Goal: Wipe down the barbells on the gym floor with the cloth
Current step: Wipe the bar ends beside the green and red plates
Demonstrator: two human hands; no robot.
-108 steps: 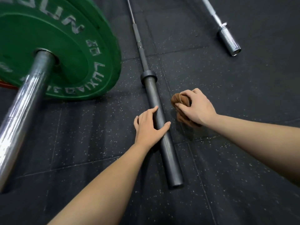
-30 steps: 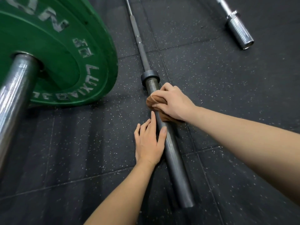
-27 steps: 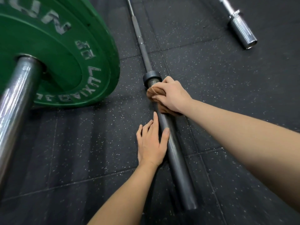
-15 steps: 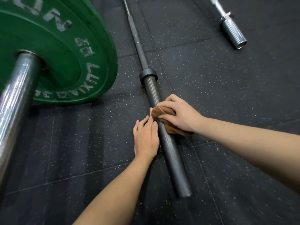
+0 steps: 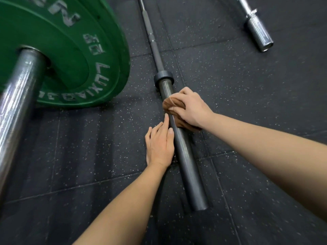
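Now the right hand (image 5: 192, 109) pinches the cloth (image 5: 171, 105) round the bar (image 5: 184, 152); the left hand (image 5: 160, 144), fingers straight, steadies it. Next, probably, rub toward the end.

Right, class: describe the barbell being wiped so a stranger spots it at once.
Find the big green weight plate on the left. Just right of it lies a dark grey steel barbell, a right hand gripping a brown cloth on it. The plate's bar and the far-right bar are shiny silver; this one is matte.
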